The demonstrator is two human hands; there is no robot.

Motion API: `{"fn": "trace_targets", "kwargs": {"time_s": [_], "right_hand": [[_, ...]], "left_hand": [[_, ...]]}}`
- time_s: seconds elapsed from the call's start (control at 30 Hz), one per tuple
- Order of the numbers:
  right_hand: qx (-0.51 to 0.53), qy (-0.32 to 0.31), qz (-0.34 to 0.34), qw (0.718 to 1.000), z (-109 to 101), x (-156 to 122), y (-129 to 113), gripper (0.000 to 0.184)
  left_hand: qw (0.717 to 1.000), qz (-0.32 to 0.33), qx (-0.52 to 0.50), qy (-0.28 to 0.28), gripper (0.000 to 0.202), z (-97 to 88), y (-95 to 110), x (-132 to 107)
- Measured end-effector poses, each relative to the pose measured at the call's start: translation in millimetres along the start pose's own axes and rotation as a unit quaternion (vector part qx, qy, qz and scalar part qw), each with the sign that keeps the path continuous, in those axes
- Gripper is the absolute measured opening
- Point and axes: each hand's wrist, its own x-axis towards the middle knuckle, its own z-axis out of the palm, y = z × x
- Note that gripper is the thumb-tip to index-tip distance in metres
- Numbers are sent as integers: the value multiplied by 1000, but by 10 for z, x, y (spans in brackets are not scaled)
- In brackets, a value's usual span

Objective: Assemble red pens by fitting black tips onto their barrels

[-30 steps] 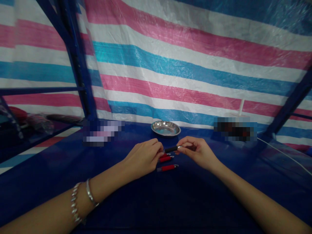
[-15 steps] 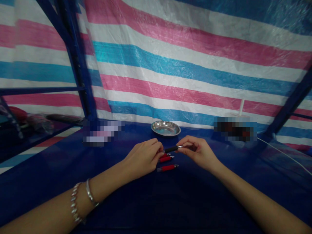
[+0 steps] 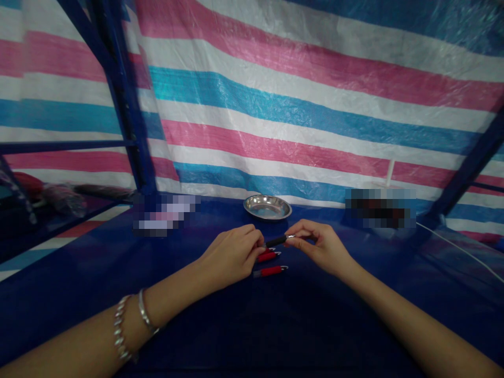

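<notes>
Between my two hands is a small black pen-like stick (image 3: 276,241) with a silvery end, held nearly level just above the table. My left hand (image 3: 236,251) is closed on its left end, which the fingers hide. The thumb and fingertips of my right hand (image 3: 317,242) pinch the silvery right end. Below lie similar red sticks with a silvery loop at the right: a nearer red stick (image 3: 271,271), its left end clear, and a farther red stick (image 3: 269,256) partly behind my left fingers. Another red piece shows just beyond that one, mostly hidden.
A shallow round metal dish (image 3: 268,208) stands beyond my hands on the dark blue table (image 3: 307,325). Blurred-out items lie at the back left and back right. A white cable (image 3: 460,249) runs along the right. Striped plastic sheeting (image 3: 295,105) and blue metal posts close off the back.
</notes>
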Motion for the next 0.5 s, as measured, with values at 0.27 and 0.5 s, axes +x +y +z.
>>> {"fn": "trace_targets", "kwargs": {"time_s": [0.27, 0.5], "right_hand": [[-27, -32, 16, 999, -8, 5, 1, 23], [-99, -60, 16, 993, -7, -3, -30, 42]], "left_hand": [[1000, 10, 8, 12, 14, 12, -5, -17], [1000, 10, 11, 12, 15, 5, 12, -10]]}}
